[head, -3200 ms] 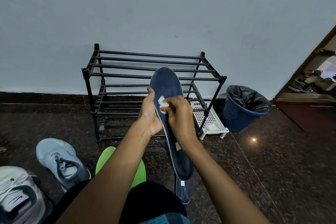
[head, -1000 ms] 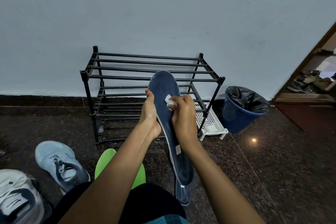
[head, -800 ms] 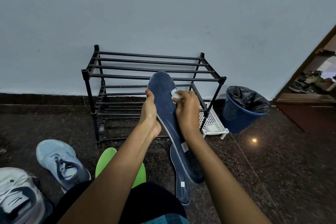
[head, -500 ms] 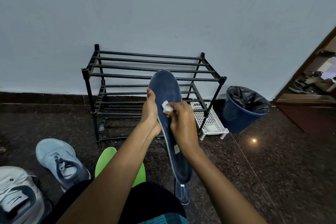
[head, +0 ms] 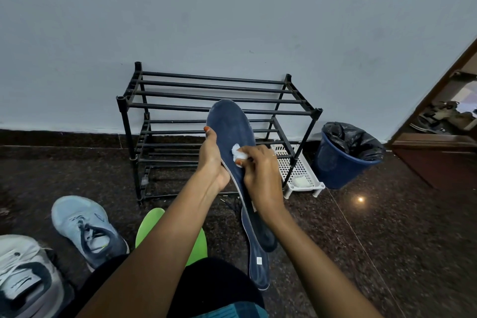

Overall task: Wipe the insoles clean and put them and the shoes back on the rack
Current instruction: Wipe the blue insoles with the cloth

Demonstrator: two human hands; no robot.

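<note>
1. The left hand (head: 213, 160) grips the navy insole (head: 232, 126) from beneath at its left edge. The thumb lies up along the rim.
2. The insole is held in the air, tilted, with its toe end raised in front of the black shoe rack (head: 206, 85) that stands against the wall.
3. The right hand (head: 260, 178) pinches a small white wad (head: 238, 153) in curled fingers and presses it on the insole's upper face, about mid-length.
4. A second navy insole (head: 258, 266) lies on the dark stone floor (head: 387, 240), under the heel end of the held one and partly hidden by it.
5. A green insole (head: 149, 224) lies on the floor just left of that, largely covered by the left forearm.
6. A light blue shoe (head: 85, 227) sits on the floor at the left, with a white shoe (head: 23, 276) near it at the lower left corner.
7. Just right of the rack a white perforated tray (head: 296, 170) rests on the floor; a small pale lump lies in it, possibly another wad, though the view is too small to tell.
8. A blue bin (head: 338, 162) with a black liner stands beside the tray.
</note>
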